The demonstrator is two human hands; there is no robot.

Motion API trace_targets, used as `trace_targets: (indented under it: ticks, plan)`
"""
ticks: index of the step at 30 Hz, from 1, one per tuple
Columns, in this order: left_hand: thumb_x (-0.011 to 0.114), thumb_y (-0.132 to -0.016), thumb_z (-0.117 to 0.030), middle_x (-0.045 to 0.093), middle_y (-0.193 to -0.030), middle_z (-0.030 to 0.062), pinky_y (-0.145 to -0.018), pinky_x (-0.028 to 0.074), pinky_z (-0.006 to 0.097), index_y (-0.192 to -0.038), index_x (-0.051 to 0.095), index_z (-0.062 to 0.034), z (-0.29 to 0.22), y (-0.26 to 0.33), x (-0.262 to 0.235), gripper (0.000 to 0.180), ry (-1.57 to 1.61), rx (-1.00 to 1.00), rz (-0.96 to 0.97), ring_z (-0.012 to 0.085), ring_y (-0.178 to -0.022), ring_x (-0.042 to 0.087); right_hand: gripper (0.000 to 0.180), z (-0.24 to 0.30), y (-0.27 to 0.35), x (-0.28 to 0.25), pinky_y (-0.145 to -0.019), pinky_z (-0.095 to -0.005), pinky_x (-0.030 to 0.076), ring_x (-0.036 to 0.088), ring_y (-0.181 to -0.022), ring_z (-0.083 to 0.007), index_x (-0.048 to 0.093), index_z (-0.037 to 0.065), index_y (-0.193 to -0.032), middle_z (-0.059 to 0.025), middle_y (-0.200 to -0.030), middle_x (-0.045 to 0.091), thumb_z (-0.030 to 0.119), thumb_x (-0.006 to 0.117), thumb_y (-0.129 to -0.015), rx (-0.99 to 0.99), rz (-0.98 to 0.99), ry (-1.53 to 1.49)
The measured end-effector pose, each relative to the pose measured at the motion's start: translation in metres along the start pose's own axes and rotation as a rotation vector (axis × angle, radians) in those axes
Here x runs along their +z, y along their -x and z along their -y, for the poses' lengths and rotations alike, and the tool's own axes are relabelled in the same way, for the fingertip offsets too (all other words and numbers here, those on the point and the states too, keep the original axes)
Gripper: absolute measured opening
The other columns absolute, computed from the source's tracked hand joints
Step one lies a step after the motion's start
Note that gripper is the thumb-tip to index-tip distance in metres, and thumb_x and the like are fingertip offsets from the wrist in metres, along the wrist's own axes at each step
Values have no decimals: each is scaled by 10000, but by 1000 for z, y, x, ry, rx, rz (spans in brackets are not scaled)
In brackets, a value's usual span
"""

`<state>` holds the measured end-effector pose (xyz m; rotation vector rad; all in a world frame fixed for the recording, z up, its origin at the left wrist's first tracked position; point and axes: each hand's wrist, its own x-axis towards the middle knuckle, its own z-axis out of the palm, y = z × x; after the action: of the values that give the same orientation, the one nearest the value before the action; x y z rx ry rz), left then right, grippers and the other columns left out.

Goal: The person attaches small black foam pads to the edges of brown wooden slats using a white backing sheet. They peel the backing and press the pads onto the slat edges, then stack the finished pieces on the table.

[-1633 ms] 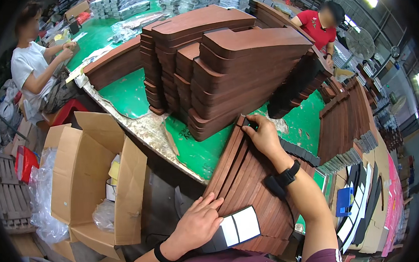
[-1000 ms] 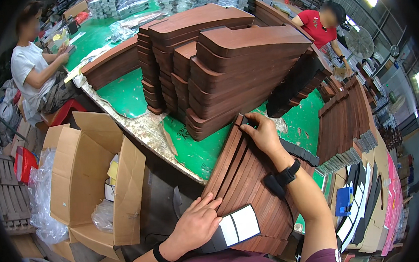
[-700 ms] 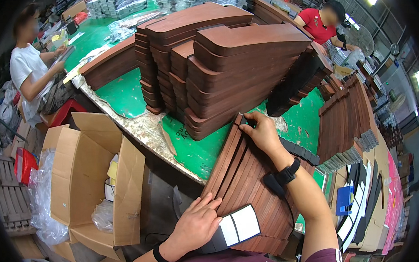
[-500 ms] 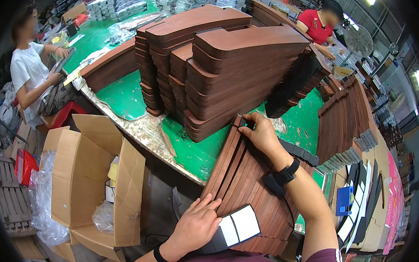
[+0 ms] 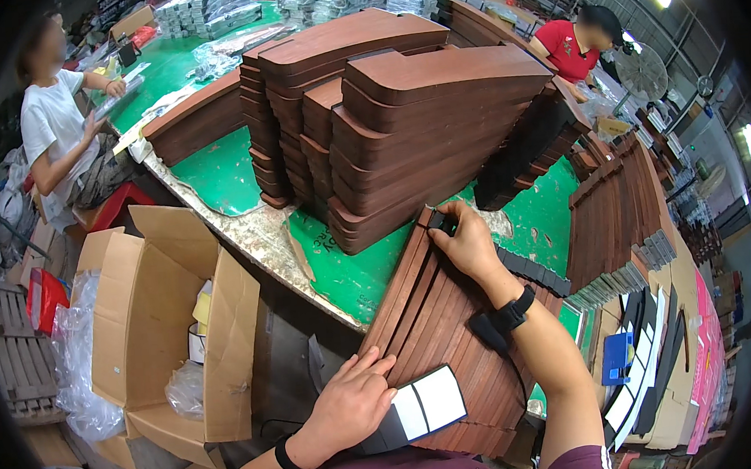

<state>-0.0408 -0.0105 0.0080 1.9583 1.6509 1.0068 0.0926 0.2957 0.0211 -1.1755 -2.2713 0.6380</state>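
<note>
Several long reddish-brown wooden slats point(image 5: 459, 341) lie side by side in front of me. My left hand point(image 5: 351, 404) rests on their near left end, fingers stretched out over the outermost slats. Partly under that hand is a dark sheet with white rectangular panels point(image 5: 425, 406). At the slats' far end, my right hand point(image 5: 466, 242) is closed in a pinch at the tip of the left slats. Something small and dark shows by its fingertips, too covered to name. Just beyond it stands a tall stack of curved brown wooden boards point(image 5: 438, 136).
The green tabletop point(image 5: 352, 275) has a worn edge. An open cardboard box point(image 5: 153, 317) stands at left below it. More stacked slats point(image 5: 615, 220) are at right, near a blue object point(image 5: 617, 359). Two other people sit at far left and far right.
My hands keep nearly the same places, the right still pinching at the slat tip. At left, the co-worker's hands have moved apart; the person in red has shifted slightly.
</note>
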Motion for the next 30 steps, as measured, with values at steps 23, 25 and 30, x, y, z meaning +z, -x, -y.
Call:
trace_targets:
  ticks: [23,25,30]
  plan:
    - [642,-987,-184,655,-1346,209,-1097,467,551,-1045,622,45,-2,0,0,237,-52,7,11,431,-1325,578,414,-2,-2,0,-941,-420,553,697,-1086,-376,689,-32,-1184,-224,-1142,721,111,818,-819,-94,-4,0]
    - [667,-969,-172,665,-1331,208,-1095,465,555,-978,632,22,-4,0,1,198,-34,0,-12,438,-1318,583,426,-2,0,2,-941,-423,554,696,-1082,-377,681,-30,-1202,-222,-1148,715,108,814,-821,-93,-12,13]
    - [665,-973,-177,674,-1319,199,-1100,462,550,-957,644,6,0,1,4,185,-25,6,-14,419,-1313,592,545,-8,1,0,-1008,-457,510,612,-1188,-425,587,-9,-1338,-265,-1265,613,86,738,-823,-157,-15,2]
